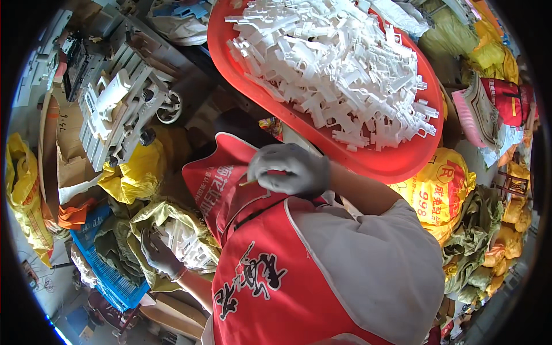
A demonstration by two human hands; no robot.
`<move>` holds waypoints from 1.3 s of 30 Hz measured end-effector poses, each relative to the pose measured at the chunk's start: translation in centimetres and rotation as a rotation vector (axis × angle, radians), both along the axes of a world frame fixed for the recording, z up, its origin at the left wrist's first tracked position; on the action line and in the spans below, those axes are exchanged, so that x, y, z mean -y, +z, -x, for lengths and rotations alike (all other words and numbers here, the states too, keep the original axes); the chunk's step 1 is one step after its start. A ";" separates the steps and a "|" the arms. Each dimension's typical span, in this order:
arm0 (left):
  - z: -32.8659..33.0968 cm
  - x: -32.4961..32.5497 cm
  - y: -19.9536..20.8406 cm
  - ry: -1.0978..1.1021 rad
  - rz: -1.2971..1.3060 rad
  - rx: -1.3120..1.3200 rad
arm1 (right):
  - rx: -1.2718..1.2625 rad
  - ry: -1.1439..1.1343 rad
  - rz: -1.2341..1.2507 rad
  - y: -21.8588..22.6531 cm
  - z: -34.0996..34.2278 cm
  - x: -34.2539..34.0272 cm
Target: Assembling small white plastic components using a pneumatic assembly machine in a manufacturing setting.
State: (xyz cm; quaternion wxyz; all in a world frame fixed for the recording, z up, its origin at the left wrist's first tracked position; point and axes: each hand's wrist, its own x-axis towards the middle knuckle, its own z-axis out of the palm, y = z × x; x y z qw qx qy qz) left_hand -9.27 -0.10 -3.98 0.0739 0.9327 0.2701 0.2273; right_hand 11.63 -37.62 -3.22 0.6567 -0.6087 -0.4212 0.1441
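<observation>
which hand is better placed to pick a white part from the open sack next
Probably the left. The left hand is at the mouth of the olive sack, beside its white plastic parts. The right hand is farther off, over the red apron, and seems to pinch a thin stick.

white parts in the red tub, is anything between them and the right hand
Yes: the near rim of the red tub stands between the right hand and the white parts; nothing visible covers the heap.

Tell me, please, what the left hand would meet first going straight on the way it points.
The left hand would probably meet the far rim of the olive sack first, though depth is unclear.
</observation>
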 end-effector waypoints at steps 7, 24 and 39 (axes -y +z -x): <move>-0.2 -0.2 -0.2 -0.039 0.001 -0.006 | 0.053 -0.806 1.095 -17.2 -6.8 10.6; -9.1 1.1 7.3 -0.202 0.080 0.250 | -0.334 -0.573 0.644 -20.7 -7.3 14.1; -23.7 -1.9 11.1 -0.524 0.167 0.237 | -0.758 -0.527 -0.066 -8.2 -6.2 6.9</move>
